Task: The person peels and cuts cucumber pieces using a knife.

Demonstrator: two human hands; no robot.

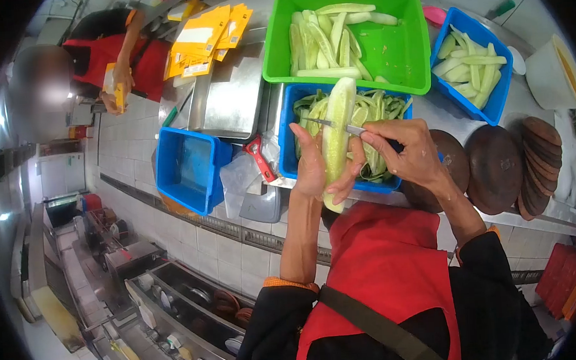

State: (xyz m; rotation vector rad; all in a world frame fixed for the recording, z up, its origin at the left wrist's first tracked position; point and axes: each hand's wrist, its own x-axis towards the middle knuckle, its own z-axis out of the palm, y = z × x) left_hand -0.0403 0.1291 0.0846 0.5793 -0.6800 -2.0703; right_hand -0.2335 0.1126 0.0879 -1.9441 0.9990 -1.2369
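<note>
In the head view, a peeled cucumber [334,151] stands lengthwise in my left hand [314,168], its thumb on one side and fingers round the other. My right hand [401,148] grips a small knife [354,129], whose thin blade lies across the cucumber. Under both hands is a blue bin [288,150] with green peels [384,108] in it. Just beyond stands a green tub [395,48] holding several peeled cucumbers [322,39]. The knife's handle is mostly hidden by my right hand.
A second blue bin [503,84] with cut cucumbers sits at right, near round dark wooden boards [495,167]. At left are a blue bin [185,170], a red-handled peeler [259,158], a metal tray [227,94] and yellow packets [203,36]. A co-worker [119,58] holds a packet.
</note>
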